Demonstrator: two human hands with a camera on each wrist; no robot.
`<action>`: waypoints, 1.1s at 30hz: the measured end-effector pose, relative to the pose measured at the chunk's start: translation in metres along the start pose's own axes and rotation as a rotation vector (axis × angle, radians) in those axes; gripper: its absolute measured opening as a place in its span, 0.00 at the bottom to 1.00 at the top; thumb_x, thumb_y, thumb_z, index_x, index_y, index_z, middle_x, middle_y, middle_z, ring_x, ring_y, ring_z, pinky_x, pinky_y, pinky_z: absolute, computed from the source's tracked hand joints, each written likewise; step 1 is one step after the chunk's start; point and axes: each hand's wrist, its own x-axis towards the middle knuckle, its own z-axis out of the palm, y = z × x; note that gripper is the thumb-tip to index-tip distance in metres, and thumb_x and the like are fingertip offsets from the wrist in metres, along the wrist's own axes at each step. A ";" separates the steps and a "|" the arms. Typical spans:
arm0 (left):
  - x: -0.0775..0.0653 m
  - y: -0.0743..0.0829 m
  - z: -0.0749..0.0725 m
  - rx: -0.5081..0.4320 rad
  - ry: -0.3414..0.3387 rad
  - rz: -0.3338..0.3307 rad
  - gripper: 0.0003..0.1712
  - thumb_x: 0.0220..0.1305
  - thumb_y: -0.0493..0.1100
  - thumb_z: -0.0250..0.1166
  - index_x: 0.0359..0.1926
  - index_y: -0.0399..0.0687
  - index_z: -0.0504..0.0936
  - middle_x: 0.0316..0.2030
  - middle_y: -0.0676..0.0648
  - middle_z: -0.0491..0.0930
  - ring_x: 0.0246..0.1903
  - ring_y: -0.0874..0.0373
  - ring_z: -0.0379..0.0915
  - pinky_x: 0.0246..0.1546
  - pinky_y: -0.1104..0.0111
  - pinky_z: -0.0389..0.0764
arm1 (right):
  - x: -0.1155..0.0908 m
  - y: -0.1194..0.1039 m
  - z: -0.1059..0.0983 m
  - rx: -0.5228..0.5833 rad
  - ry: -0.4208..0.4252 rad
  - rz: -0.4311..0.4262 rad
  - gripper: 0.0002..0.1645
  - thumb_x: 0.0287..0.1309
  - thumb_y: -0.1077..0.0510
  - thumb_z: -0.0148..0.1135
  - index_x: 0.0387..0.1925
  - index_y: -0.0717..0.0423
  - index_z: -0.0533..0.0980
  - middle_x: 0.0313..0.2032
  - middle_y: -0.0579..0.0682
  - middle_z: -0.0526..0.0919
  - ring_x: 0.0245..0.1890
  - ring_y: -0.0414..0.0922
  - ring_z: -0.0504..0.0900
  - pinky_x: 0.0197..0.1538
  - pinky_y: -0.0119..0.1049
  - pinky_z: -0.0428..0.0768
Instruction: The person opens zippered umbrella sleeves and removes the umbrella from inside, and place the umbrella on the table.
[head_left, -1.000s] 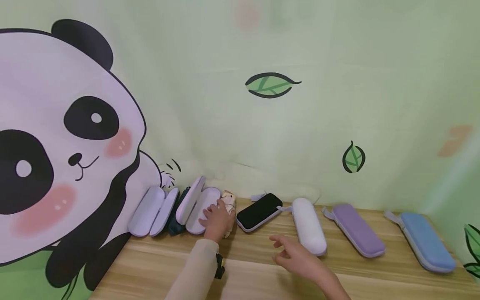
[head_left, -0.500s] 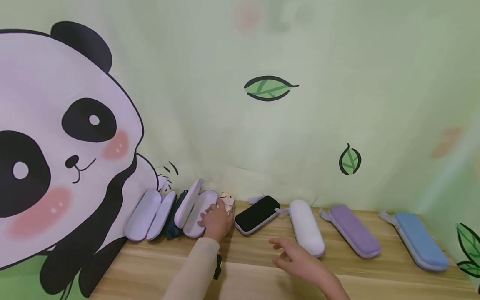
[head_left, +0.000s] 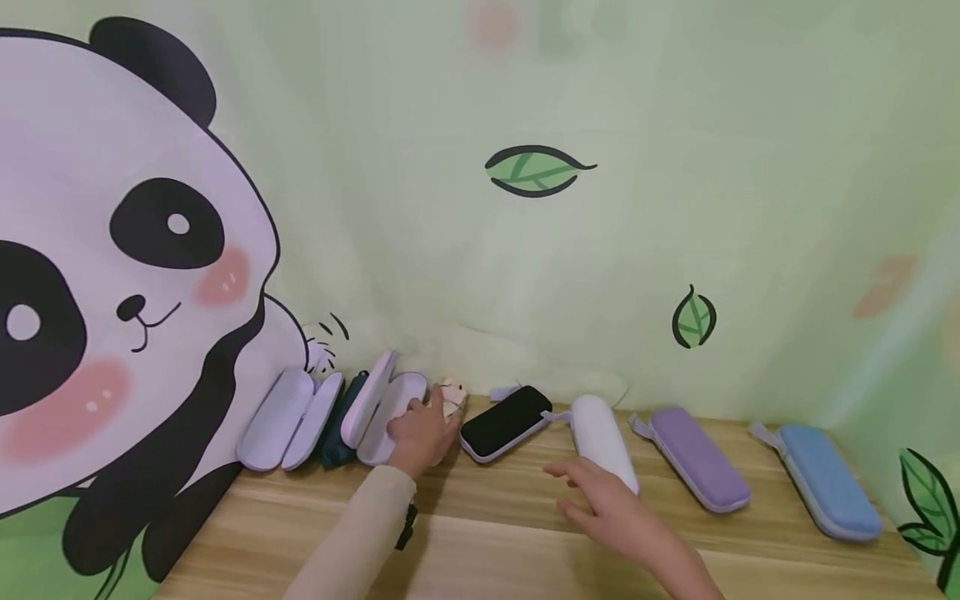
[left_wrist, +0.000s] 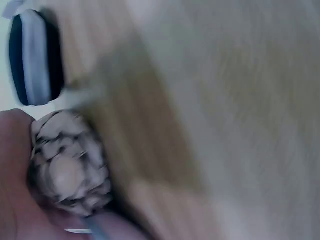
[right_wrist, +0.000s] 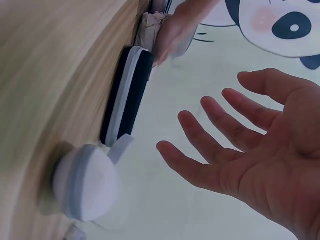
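My left hand grips a beige printed cloth pouch, bunched up at the near end. In the head view the pouch shows mostly beyond the fingers, beside an open lilac glasses case. Part of that case is hidden by the hand. My right hand hovers palm toward the left, its fingers spread and holding nothing, as the right wrist view shows. It overlaps the lower end of a white glasses case. Between the hands lies a black zipped case with a pale rim.
Farther left are a dark navy pouch and another open lilac case. To the right lie a purple case and a blue case. A green panda-print cloth hangs behind the wooden table.
The head view has shifted slightly, so the row sits farther left. My left hand stays at the pouch, its index finger straighter. My right hand now covers more of the white case's lower end.
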 end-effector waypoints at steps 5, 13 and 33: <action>-0.010 0.019 -0.010 0.022 0.033 0.214 0.42 0.76 0.66 0.45 0.80 0.49 0.54 0.72 0.28 0.59 0.68 0.25 0.58 0.65 0.32 0.57 | 0.006 -0.001 -0.006 -0.079 0.043 -0.023 0.22 0.66 0.64 0.63 0.61 0.60 0.76 0.57 0.54 0.81 0.51 0.53 0.83 0.52 0.47 0.82; -0.022 0.053 0.012 0.153 -0.017 0.552 0.40 0.79 0.63 0.44 0.81 0.47 0.50 0.78 0.38 0.52 0.78 0.42 0.46 0.74 0.49 0.53 | 0.013 0.000 -0.007 -0.036 0.003 -0.021 0.20 0.68 0.63 0.62 0.60 0.60 0.76 0.57 0.56 0.80 0.53 0.55 0.83 0.53 0.48 0.82; -0.124 0.006 0.008 0.162 -0.057 0.969 0.41 0.80 0.62 0.42 0.82 0.47 0.46 0.79 0.39 0.50 0.76 0.48 0.51 0.72 0.53 0.61 | 0.020 0.048 0.011 -0.270 0.067 -0.137 0.08 0.59 0.70 0.66 0.35 0.54 0.81 0.51 0.58 0.81 0.50 0.57 0.80 0.53 0.52 0.78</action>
